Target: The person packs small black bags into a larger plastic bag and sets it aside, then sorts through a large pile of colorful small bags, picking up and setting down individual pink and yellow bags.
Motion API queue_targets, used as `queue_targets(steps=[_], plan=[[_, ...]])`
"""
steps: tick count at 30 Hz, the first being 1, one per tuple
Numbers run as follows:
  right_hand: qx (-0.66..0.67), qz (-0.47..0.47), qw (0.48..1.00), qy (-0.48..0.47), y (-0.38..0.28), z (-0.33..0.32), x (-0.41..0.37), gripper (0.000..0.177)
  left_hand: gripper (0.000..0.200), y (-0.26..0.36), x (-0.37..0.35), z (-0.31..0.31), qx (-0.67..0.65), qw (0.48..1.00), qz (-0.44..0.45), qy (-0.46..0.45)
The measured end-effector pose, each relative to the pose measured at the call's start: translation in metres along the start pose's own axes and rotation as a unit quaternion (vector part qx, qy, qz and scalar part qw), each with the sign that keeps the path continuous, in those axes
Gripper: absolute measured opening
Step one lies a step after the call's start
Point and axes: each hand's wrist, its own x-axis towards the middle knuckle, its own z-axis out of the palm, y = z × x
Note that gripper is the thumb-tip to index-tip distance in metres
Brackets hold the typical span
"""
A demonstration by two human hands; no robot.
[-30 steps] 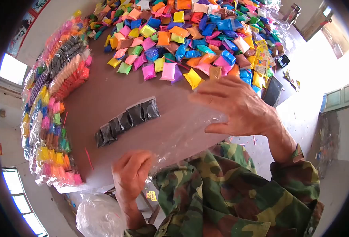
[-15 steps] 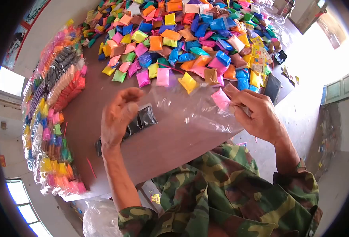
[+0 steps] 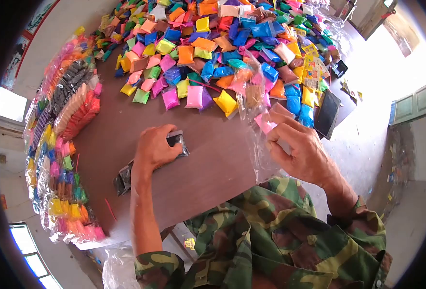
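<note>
On the near side of the heap of coloured packets (image 3: 213, 43), the left hand (image 3: 156, 148) is lying over a row of black packets (image 3: 125, 176) on the brown table (image 3: 213, 168), its fingers curling closed round the row's far end. Right of the heap's near edge, the right hand (image 3: 297, 151) is pinching a clear plastic bag (image 3: 251, 94) upright, a pink packet (image 3: 262, 124) showing at its fingertips.

The left hand (image 3: 156, 148) has dropped onto the black packets (image 3: 148, 159); the clear bag (image 3: 256, 120) now hangs upright.
</note>
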Motion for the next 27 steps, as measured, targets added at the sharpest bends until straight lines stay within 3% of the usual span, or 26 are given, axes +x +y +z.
queue_targets(steps=[4, 7, 16, 19, 22, 23, 25, 26, 27], plan=[[0.052, 0.018, 0.998, -0.040, 0.000, 0.001, -0.004, 0.011, 0.047, -0.003, 0.003, 0.010, -0.003, 0.998, 0.054, 0.015], [0.071, 0.035, 0.995, -0.066, -0.006, 0.003, -0.004, 0.010, 0.045, 0.000, 0.002, 0.009, 0.008, 0.999, 0.037, -0.001], [0.084, 0.004, 0.992, -0.091, -0.006, 0.024, -0.003, 0.011, 0.037, 0.034, -0.036, 0.014, -0.032, 0.980, 0.149, 0.131], [0.110, 0.037, 0.985, -0.125, -0.010, 0.026, -0.001, 0.013, 0.044, 0.029, -0.043, 0.016, -0.038, 0.988, 0.114, 0.102], [0.124, 0.069, 0.980, -0.140, -0.013, 0.030, 0.000, 0.014, 0.047, 0.049, -0.048, 0.007, -0.159, 0.967, 0.087, 0.180], [0.122, 0.072, 0.980, -0.142, -0.014, 0.033, 0.000, 0.014, 0.048, 0.059, -0.047, 0.006, -0.288, 0.933, 0.076, 0.201], [0.122, 0.061, 0.983, -0.126, -0.016, 0.042, 0.002, 0.014, 0.052, 0.082, -0.034, 0.000, -0.528, 0.815, 0.053, 0.234], [0.127, 0.048, 0.985, -0.110, -0.017, 0.049, -0.001, 0.015, 0.049, 0.097, -0.028, 0.001, -0.592, 0.761, 0.065, 0.256], [0.132, 0.055, 0.985, -0.101, -0.019, 0.053, -0.001, 0.015, 0.049, 0.107, -0.022, 0.007, -0.614, 0.739, 0.051, 0.272]])
